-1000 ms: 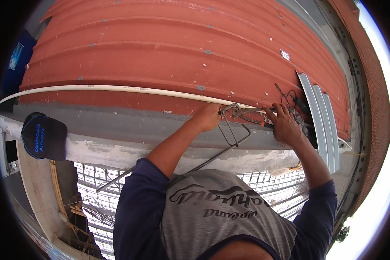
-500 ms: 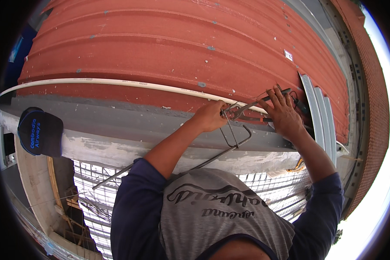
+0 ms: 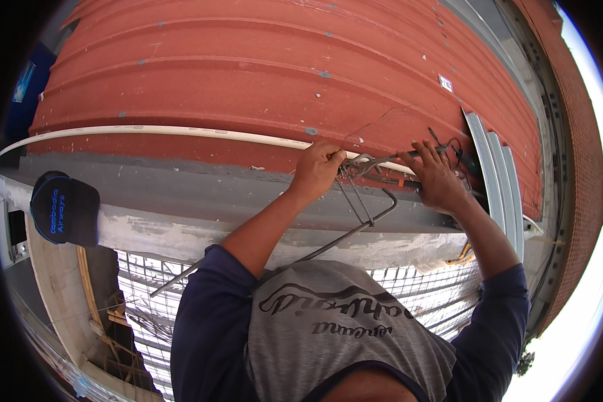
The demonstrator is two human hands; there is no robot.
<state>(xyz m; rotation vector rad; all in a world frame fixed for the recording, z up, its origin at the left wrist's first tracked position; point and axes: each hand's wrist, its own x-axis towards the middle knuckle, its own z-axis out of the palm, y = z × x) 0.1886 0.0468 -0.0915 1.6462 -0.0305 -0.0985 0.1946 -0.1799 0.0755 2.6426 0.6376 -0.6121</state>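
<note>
In the head view, the grey steel long-handled pincers (image 3: 384, 161) lie between the two grips, with their long axis running roughly left to right and their head toward the left pinch. The bare right hand (image 3: 442, 184) is clamped on the handle end; one handle passes under its fingertips, and the other, with a small red-orange patch, runs lower, toward the palm. The two handles stand apart. The bare left hand (image 3: 317, 169) is nearer the head, which sits just right of its fingertips. Thumb and forefinger press together on the top of a dark grey bent frame of steel rod (image 3: 370, 222), which hangs below that pinch and slants away to the lower left, behind the forearm. Whether the pincers' jaws bite on anything cannot be told (rod and tool overlap in a tangle there). Just beyond both grips, a long white plastic pipe (image 3: 181, 130) runs nearly parallel to the pincers, along the red ribbed metal sheet (image 3: 248, 80). Silver ribbed metal strips (image 3: 494, 167) stand right of the right grip.
</note>
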